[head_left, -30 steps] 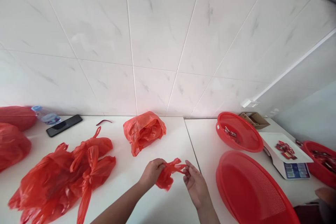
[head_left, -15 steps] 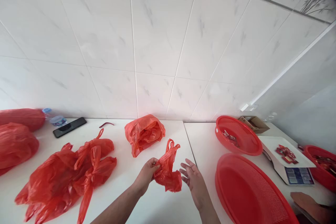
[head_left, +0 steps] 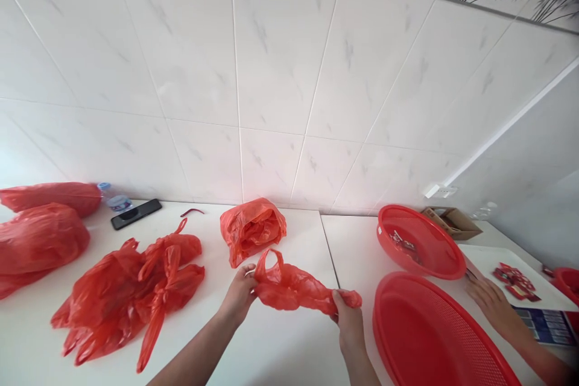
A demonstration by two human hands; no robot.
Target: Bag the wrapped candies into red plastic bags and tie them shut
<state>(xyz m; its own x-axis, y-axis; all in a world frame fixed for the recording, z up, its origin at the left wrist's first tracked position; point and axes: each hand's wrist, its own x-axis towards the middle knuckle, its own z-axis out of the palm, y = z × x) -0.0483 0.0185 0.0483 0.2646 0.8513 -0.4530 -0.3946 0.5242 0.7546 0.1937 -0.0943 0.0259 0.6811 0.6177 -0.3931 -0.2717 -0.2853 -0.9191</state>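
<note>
A small red plastic bag (head_left: 296, 288) is stretched sideways between my two hands above the white table (head_left: 280, 350). My left hand (head_left: 238, 297) pinches its handle end on the left. My right hand (head_left: 348, 321) grips its other end on the right, fingers closed round the plastic. Just behind the stretched bag lies a crumpled red bag bundle (head_left: 252, 229) near the wall.
A heap of red bags (head_left: 131, 292) lies left, fuller red bags (head_left: 40, 235) at far left, with a black phone (head_left: 136, 214) and a water bottle (head_left: 114, 198). Red baskets (head_left: 420, 241) (head_left: 434, 338) sit right. Another person's hand (head_left: 495, 307) rests by a scale (head_left: 543, 319).
My right hand, open and apart from the bag half a second ago, has taken hold of its end, and the bag is now pulled out flat. Another person's hand has come in by the scale.
</note>
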